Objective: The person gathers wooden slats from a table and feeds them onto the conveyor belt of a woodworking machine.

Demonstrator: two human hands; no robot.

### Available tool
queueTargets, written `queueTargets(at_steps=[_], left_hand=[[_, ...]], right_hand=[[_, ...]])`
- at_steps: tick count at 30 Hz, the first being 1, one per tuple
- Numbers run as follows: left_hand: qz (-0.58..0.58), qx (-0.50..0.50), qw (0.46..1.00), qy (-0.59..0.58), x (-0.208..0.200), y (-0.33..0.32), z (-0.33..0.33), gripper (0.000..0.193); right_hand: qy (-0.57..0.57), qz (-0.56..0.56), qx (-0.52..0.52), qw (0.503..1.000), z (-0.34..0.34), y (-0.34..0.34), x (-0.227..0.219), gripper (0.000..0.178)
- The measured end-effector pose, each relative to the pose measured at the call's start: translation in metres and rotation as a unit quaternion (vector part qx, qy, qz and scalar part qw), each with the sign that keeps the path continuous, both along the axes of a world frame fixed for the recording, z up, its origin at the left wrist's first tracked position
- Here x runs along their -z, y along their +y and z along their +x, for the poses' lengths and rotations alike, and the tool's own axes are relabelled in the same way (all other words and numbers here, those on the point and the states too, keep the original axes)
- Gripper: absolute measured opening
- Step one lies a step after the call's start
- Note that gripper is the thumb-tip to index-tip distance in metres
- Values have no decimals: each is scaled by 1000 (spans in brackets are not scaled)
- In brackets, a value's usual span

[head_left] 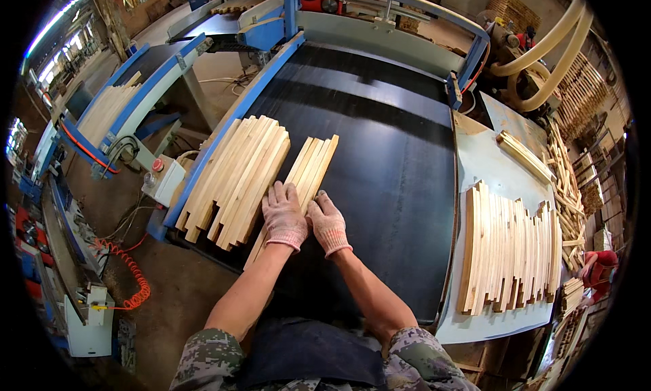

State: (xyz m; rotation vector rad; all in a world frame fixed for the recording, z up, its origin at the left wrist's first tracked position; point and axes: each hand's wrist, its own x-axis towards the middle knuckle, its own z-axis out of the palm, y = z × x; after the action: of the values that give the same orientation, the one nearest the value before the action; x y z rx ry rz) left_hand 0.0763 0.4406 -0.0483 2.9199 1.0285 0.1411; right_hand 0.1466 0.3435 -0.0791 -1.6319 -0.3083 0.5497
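A small bundle of pale wooden strips (310, 166) lies lengthwise on the black conveyor belt (400, 208). My left hand (285, 218), in a dirty white knit glove, rests on the near part of this bundle with its fingers stretched out. Against the bundle's right side is my right hand (328, 225), gloved alike, its fingers extended and its thumb close to the left hand. The hands partly cover the strips beneath them. Just left of them, a wider group of wooden strips (237, 177) sits side by side along the belt's left edge, its near ends uneven.
On the right, a pale side table (498, 330) bears a row of wooden strips (508, 248) and a smaller bundle (524, 157). A blue machine frame (468, 59) spans the belt's far end. A control box (163, 177) stands at left, near another conveyor (146, 65).
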Motion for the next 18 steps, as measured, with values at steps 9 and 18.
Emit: queueTargets(at_steps=[9, 18], left_hand=[[39, 27, 998, 33, 0, 42, -34, 94], [-21, 54, 997, -51, 4, 42, -24, 100]], right_hand=[[-135, -95, 0, 986, -21, 56, -18, 74], [-67, -13, -97, 993, -16, -28, -15, 62]])
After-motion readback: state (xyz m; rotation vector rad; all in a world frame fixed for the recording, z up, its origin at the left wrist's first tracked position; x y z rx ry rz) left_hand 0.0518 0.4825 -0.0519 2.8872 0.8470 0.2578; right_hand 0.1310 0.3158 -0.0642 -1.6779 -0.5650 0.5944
